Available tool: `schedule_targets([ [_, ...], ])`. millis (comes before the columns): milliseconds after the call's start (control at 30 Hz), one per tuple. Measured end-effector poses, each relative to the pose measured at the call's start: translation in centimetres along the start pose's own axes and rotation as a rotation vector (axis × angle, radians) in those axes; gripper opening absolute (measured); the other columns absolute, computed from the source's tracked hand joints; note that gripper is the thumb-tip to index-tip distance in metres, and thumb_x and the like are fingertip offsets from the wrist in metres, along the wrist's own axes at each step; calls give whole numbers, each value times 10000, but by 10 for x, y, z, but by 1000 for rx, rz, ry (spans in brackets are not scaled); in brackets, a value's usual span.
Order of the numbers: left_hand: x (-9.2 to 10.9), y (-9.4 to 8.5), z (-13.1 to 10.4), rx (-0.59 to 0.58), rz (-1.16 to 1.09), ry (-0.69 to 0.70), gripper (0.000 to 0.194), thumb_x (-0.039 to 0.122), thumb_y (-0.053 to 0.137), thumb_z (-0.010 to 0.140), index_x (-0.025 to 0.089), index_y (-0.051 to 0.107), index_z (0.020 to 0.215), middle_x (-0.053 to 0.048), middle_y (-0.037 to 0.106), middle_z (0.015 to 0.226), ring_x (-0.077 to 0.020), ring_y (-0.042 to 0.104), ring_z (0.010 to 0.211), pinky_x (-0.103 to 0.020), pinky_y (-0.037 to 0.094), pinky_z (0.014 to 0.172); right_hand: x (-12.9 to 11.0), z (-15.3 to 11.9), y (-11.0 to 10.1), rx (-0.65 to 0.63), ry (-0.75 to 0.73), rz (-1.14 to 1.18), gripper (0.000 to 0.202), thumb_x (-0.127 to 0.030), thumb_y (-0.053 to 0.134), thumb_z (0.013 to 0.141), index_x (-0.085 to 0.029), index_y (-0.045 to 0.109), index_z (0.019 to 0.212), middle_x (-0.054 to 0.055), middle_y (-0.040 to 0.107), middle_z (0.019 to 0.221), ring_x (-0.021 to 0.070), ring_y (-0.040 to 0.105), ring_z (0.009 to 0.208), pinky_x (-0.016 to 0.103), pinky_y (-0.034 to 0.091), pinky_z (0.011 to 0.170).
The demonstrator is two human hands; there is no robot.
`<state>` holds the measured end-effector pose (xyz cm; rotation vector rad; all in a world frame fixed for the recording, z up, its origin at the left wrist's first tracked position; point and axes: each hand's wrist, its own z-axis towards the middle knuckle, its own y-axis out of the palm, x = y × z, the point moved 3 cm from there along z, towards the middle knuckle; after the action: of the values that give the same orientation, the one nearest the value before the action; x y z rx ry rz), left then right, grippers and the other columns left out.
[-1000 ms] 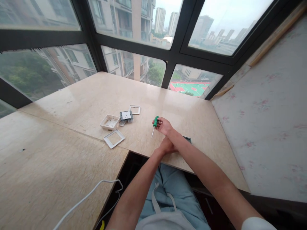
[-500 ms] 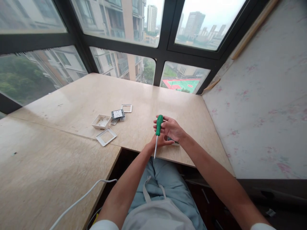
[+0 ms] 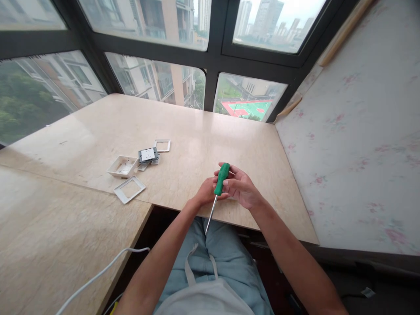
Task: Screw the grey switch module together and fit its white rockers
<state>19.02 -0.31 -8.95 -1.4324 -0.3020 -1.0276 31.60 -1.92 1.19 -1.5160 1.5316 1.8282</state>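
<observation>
Moved nearer the worktop (image 3: 197,144) front edge since before: screwdriver (image 3: 220,181), centre frame, tip down past the edge. Right hand (image 3: 241,188) clamped on its green handle; left hand (image 3: 205,192) closed against it, contents hidden. Best kept steady, grip firm. Open room right; socket parts (image 3: 146,155) centre left.

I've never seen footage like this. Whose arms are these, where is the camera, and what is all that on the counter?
The camera sits on a person's head, looking down, so both arms are that person's own. The right hand grips a green-handled screwdriver, shaft pointing down toward the lap; the left hand touches it too. On the beige countertop by the windows lie wall-socket parts: a socket module, a white back box and two white frames. A white cable crosses the near counter.
</observation>
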Motion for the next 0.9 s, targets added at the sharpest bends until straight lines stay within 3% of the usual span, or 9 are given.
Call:
schedule_targets([
  [133, 2, -1, 2, 3, -38, 96, 462, 455, 747, 792, 197, 686, 1171, -104, 658, 1292, -319, 611, 1228, -437, 506, 1031, 1, -9, -21, 98, -23, 37, 561, -171, 785, 734, -232, 571, 1249, 44, 715, 1090, 228, 737, 941, 367, 639, 774],
  [300, -2, 1, -1, 34, -46, 128, 707, 429, 712, 837, 217, 485, 1472, -119, 511, 1503, -293, 494, 1388, -442, 422, 1123, 4, -17, -44, 171, -72, 56, 514, -210, 730, 779, -212, 561, 1264, 45, 723, 1073, 205, 743, 925, 329, 641, 782],
  [567, -6, 2, -6, 12, -15, 84, 742, 514, 702, 864, 196, 456, 1487, -150, 457, 1543, -303, 469, 1408, -478, 393, 1134, 11, -23, -69, 202, -87, 120, 453, -239, 696, 815, -167, 575, 1245, 63, 728, 1032, 193, 751, 823, 293, 646, 699],
  [900, -3, 1, -8, 18, 1, 72, 725, 472, 707, 876, 205, 443, 1497, -135, 455, 1548, -275, 463, 1413, -454, 394, 1143, 12, -30, -79, 136, -76, 88, 583, -215, 770, 798, -226, 518, 1323, 35, 685, 1063, 205, 744, 874, 383, 646, 780],
])
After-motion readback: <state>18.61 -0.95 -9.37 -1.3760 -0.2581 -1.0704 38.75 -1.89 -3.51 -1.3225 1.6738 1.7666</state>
